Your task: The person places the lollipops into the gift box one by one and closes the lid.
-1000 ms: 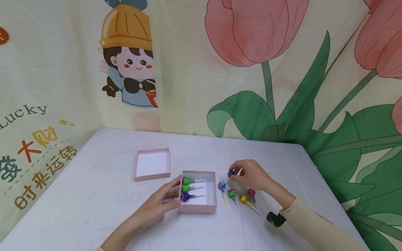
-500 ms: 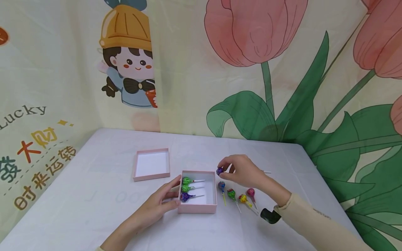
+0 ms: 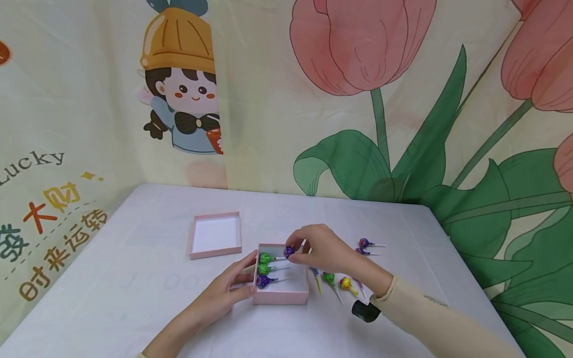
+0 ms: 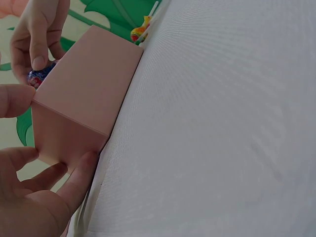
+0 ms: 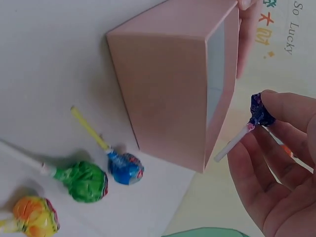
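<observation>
A purple-wrapped lollipop (image 3: 288, 252) is pinched by its head between the thumb and fingers of my right hand (image 3: 320, 251), over the back of the open pink box (image 3: 281, 298). Its white stick (image 5: 233, 143) shows in the right wrist view. My left hand (image 3: 226, 284) rests against the box's left wall, fingers spread and touching its side. Inside the box, along the left, lie a green lollipop (image 3: 265, 258), a second green lollipop (image 3: 264, 269) and a purple lollipop (image 3: 264, 281), sticks to the right.
Right of the box lie a blue lollipop (image 5: 126, 169), a green lollipop (image 3: 329, 278), a yellow lollipop (image 3: 346, 284) and a pink one mostly behind my right arm. Two dark lollipops (image 3: 364, 242) lie farther back. The box lid (image 3: 216, 233) sits at the back left.
My right hand has carried the purple lollipop leftward, from the table right of the box to over the box. Two dark lollipops behind it have come into view. My left hand has stayed put.
</observation>
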Available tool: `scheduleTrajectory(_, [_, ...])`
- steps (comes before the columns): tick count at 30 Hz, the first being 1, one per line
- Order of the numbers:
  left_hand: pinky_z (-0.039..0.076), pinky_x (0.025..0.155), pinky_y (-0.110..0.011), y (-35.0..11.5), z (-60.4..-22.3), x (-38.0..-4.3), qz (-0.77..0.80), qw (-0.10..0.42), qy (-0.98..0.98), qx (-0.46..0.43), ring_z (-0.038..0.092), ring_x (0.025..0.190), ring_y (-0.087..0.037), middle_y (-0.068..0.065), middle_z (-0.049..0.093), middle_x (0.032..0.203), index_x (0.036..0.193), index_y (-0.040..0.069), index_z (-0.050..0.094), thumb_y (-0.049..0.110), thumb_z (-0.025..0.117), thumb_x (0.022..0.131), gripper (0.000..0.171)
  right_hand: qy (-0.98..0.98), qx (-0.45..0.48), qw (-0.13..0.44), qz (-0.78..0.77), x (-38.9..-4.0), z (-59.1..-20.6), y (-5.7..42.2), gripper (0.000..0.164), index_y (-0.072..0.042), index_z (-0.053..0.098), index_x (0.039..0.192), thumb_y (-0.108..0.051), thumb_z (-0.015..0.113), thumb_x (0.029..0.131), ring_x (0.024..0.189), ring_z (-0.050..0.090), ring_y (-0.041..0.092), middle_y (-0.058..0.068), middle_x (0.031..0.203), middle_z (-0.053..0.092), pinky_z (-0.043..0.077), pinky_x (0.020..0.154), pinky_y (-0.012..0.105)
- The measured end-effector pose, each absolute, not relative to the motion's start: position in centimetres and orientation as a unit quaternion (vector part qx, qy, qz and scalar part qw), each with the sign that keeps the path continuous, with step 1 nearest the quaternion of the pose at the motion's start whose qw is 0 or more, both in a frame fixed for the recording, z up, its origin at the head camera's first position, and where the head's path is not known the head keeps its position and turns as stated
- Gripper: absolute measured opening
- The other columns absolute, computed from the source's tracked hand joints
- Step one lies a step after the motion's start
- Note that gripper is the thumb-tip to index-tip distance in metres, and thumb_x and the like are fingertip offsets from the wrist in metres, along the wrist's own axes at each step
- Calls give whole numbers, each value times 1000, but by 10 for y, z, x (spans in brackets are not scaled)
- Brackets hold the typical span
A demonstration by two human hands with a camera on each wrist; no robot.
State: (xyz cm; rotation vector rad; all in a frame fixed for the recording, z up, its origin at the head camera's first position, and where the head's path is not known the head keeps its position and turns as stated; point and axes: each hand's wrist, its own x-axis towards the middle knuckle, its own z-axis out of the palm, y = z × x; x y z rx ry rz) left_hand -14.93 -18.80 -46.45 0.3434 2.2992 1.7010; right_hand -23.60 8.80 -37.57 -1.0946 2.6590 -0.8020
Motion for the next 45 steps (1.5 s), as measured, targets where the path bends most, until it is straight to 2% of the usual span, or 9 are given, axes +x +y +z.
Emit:
scheduleTrajectory(9, [37, 118, -63, -189, -464, -148, 591, 131, 785, 132, 50, 146, -39, -20, 28, 173, 171, 25, 24, 27, 66, 106, 77, 872, -386, 96, -286, -229, -382, 71, 27, -11, 79, 121, -15, 83, 95, 86, 66, 8, -3, 108, 77, 57, 75, 20])
scheduleTrajectory(16, [37, 118, -63, -190, -465, -148, 594, 131, 782, 138, 50, 146, -39, -20, 28, 173, 171, 24, 24, 26, 65, 106, 77, 859, -410, 101, -290, -226, -385, 64, 22, -9, 79, 116, -13, 83, 94, 84, 68, 10, -1, 109, 78, 56, 75, 20])
scheduleTrajectory(29, [38, 117, -63, -190, -464, -148, 595, 134, 781, 133, 51, 145, -39, -20, 28, 172, 171, 26, 24, 27, 66, 106, 78, 841, -434, 126, -297, -221, -399, 53, 18, -8, 80, 111, -9, 84, 93, 81, 66, 4, -3, 102, 77, 56, 74, 18])
scheduleTrajectory(40, [40, 115, -53, -191, -464, -148, 594, 132, 780, 148, 51, 145, -37, -19, 29, 173, 171, 25, 24, 27, 66, 106, 78, 839, -447, 133, -281, -223, -413, 44, 16, -12, 81, 107, -12, 86, 92, 79, 66, 1, -6, 97, 77, 55, 73, 15])
scheduleTrajectory(45, [41, 115, -52, -191, -465, -148, 591, 131, 783, 146, 52, 144, -36, -18, 29, 172, 171, 26, 24, 28, 67, 105, 78, 840, -450, 136, -272, -224, -416, 40, 15, -12, 81, 106, -12, 86, 92, 78, 64, -1, -9, 91, 75, 54, 72, 14])
